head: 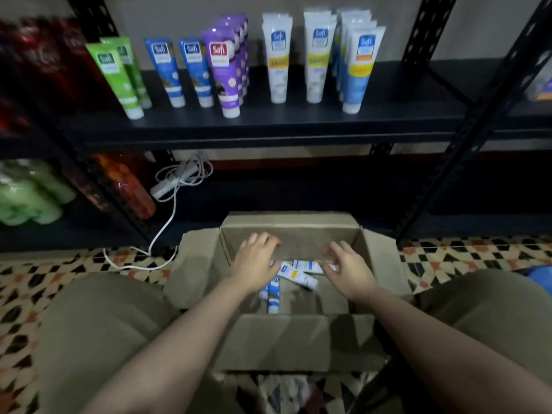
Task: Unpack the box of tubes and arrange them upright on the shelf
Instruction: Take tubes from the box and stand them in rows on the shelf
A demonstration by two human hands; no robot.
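Head view: reaching into open box [294,339] on floor, left hand [254,264] and right hand [348,271] apart, fingers spread, gripping nothing. Loose tubes [297,276] lying inside. Next: grasping one, standing it on shelf [268,124].

Two bare forearms, no sleeves visible, no rings, watch or bracelets on left hand [254,265] or right hand [348,271]. The person wears plain olive-khaki trousers [98,333], the fabric smooth and unpatterned over both knees.
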